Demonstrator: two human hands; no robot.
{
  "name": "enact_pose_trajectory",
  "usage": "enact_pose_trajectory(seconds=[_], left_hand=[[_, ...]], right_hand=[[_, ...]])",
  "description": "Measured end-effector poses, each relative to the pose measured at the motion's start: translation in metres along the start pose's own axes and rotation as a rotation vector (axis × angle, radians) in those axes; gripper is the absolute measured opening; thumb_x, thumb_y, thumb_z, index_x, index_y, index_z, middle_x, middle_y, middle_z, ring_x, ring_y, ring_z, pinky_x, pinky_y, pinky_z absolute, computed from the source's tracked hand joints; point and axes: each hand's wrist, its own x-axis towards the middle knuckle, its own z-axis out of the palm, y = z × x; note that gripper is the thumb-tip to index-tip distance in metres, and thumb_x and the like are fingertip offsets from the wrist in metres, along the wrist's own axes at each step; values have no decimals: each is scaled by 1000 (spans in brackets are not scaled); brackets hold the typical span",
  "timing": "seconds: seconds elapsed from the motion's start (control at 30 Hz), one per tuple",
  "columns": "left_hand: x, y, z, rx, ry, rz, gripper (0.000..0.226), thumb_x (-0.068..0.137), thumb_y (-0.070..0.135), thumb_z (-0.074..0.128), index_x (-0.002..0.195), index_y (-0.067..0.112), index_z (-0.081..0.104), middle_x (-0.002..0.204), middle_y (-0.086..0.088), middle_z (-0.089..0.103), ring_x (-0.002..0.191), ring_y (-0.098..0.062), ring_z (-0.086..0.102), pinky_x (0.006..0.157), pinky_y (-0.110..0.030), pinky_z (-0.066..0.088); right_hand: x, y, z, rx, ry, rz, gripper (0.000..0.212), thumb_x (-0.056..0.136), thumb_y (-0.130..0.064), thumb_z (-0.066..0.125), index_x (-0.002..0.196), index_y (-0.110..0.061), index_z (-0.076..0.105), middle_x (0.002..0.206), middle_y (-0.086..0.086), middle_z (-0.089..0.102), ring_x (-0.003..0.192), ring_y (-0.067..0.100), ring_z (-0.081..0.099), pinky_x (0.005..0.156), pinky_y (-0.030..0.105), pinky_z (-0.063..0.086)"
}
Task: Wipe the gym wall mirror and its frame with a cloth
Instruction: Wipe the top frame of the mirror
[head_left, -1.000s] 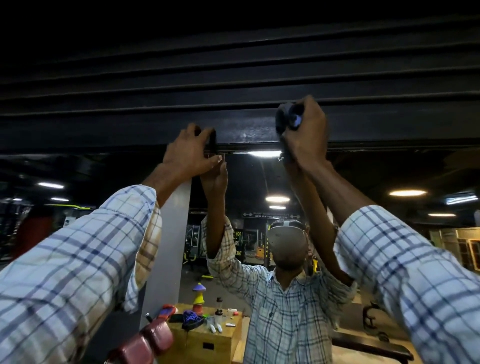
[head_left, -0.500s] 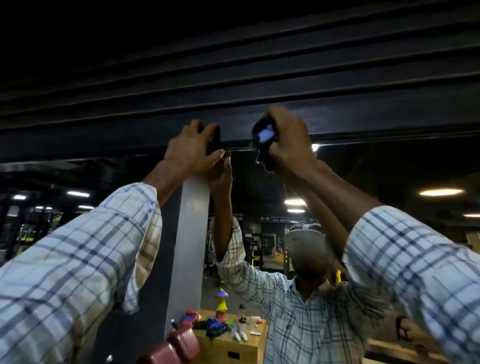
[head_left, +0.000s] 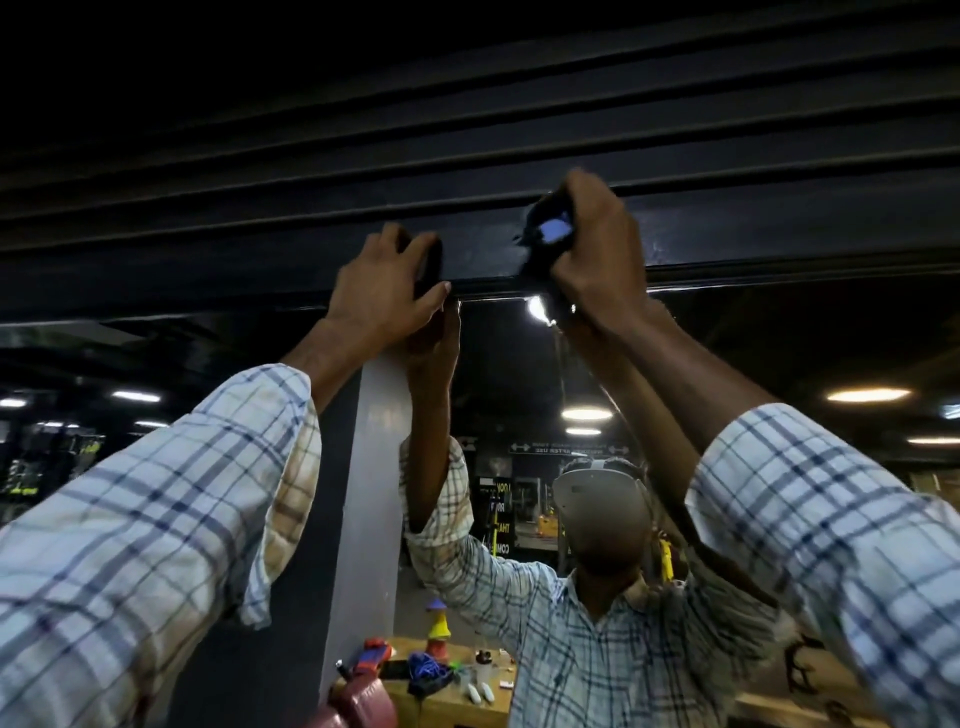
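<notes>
Cloth (head_left: 552, 229) gripped by right hand (head_left: 597, 254) against mirror's top frame (head_left: 260, 270)

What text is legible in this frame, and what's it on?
"THA", "COM": fragments on the black-and-yellow poster reflected in the mirror; the rest is blurred.
Text on the black arrow sign in the reflection: too small and blurred to read.
No text on the cloth or frame.
</notes>
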Motion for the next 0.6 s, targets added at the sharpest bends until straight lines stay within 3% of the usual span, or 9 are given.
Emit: enact_pose_trajectory(seconds=[0.07,0.1,0.17,0.27,0.33,0.43,0.47,0.53,0.6], left_hand=[[2,-8,0,4,-3,-35,76,98,56,61,160,24,30,152,-18,35,135,-34,43,101,-48,48],[3,-11,0,3,-6,-46,78,97,58,61,160,24,30,153,-18,35,135,-35,42,101,-49,48],[2,-17,1,-7,-3,-48,79,96,59,62,160,23,30,153,-17,35,135,-35,43,101,-49,47],[1,-29,1,-20,12,-63,78,96,59,63,158,23,32,152,-17,36,134,-34,44,99,-49,48],[-1,-42,1,-17,19,-69,78,95,59,63,158,23,33,151,-17,36,133,-35,44,99,-49,48],[-3,-58,1,-18,10,-66,77,95,58,63,157,23,33,151,-18,36,132,-35,45,98,-49,49],[-4,-62,1,-12,11,-59,77,95,59,63,157,23,34,150,-18,37,132,-35,45,98,-49,49],[-3,-69,1,-11,14,-49,75,96,59,62,156,24,35,149,-18,37,132,-35,45,97,-50,49],[0,-78,-1,-26,14,-48,74,97,59,61,156,23,35,150,-18,37,133,-36,44,98,-51,49]], right_hand=[[2,-2,6,10,107,90,22,86,-7,75,100,-10,58,99,2,61,89,16,58,71,29,53],[0,-7,10,25,125,116,22,86,-9,76,101,-9,59,101,4,63,89,16,59,72,32,54],[-10,-18,22,28,6,37,23,87,-20,74,103,-12,58,103,7,65,91,22,63,77,46,56],[-21,-26,25,-25,-237,-101,26,87,-20,66,110,-15,57,102,6,66,93,26,64,79,52,55],[-13,-23,18,-57,-147,-82,22,88,-18,63,108,-10,58,102,7,64,93,28,62,79,47,52],[-2,-19,16,-112,45,112,20,91,-13,71,106,-6,59,102,2,56,91,19,57,75,26,47],[-3,-24,21,-115,90,154,19,92,-15,71,106,-6,60,101,2,58,90,18,58,75,28,48],[-12,-41,37,-44,31,73,12,90,-21,68,100,-16,64,94,-4,65,85,15,63,75,35,51],[-21,-56,49,-1,-169,-49,19,87,-24,70,93,-38,59,87,-22,59,81,-5,58,76,27,52]])
